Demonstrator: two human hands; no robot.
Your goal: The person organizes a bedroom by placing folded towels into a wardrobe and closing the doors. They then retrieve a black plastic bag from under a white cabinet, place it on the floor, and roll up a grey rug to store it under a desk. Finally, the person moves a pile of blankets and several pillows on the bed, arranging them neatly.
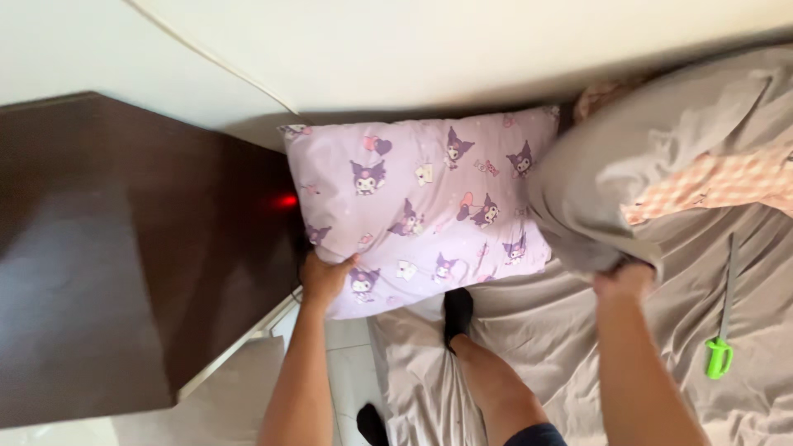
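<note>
My left hand (324,277) grips the near left corner of a lilac pillow (429,198) printed with small cartoon figures. The pillow lies flat at the head of the bed against the white wall. My right hand (624,281) clutches the lower edge of a grey pillow (644,165), lifted and overlapping the lilac pillow's right end. A pink checked cloth (719,186) shows on the grey pillow's right side. My knee and a foot in a black sock (457,312) rest on the grey bedsheet (545,339).
A dark brown bedside cabinet (107,248) stands to the left with a small red light (287,201) at its edge. A long thin tool with a green handle (719,357) lies on the sheet at right. Pale floor tiles (347,363) show between cabinet and bed.
</note>
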